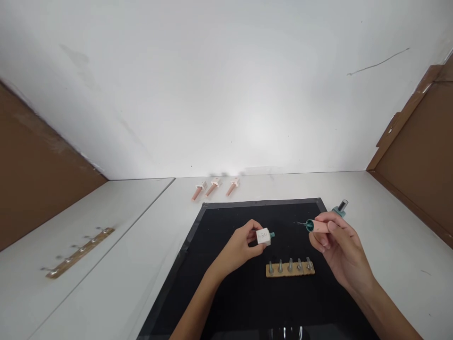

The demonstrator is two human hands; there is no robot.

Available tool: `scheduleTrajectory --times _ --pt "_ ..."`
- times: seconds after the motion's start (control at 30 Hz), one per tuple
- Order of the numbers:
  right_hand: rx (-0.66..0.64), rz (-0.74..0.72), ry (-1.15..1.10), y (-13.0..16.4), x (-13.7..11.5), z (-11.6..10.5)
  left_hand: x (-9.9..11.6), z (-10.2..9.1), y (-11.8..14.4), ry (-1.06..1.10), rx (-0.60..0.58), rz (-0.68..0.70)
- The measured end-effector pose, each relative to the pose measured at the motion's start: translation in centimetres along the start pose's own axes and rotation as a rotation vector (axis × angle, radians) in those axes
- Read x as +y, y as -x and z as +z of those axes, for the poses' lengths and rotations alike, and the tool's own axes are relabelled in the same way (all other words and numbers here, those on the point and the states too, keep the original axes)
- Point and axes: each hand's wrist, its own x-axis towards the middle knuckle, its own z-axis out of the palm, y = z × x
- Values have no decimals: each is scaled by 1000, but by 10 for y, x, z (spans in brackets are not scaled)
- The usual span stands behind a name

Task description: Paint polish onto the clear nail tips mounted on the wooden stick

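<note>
My left hand [241, 249] pinches a small white block with a teal tip [264, 235] above the black mat [230, 293]. My right hand [336, 245] holds a pink tube with a teal collar and a thin needle-like point [316, 225], the point aimed left toward the white block. A gap separates the two pieces. Just below them on the mat lies a wooden strip [290, 269] with several upright metal bolts.
Three pink pieces with white caps [215, 188] lie on the white table behind the mat. A teal and metal part [340, 209] stands at the mat's right corner. Another wooden strip with bolts [80, 253] lies far left. Brown cardboard walls flank both sides.
</note>
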Motion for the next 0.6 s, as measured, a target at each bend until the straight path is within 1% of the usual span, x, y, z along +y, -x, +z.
scheduleTrajectory --times 0.1,0.23,0.37,0.5,0.53,0.57,0.6 --pt "-24 -7 -33 3 -4 -3 -5 3 -4 -85 -32 0" --pt "-71 15 -86 4 -10 -4 -10 3 -9 -207 5 -24" --pt "-58 67 -148 3 -13 -5 -12 5 -11 -269 24 -30" --pt "-62 86 -211 1 -13 -9 -6 1 -5 -328 28 -2" --pt "-64 81 -214 1 -13 -10 -3 -2 -3 -341 38 -14" --pt "-65 71 -211 1 -13 -12 0 -6 0 -338 25 -43" --pt "-65 60 -198 1 -13 -13 3 -9 2 -318 -29 -78"
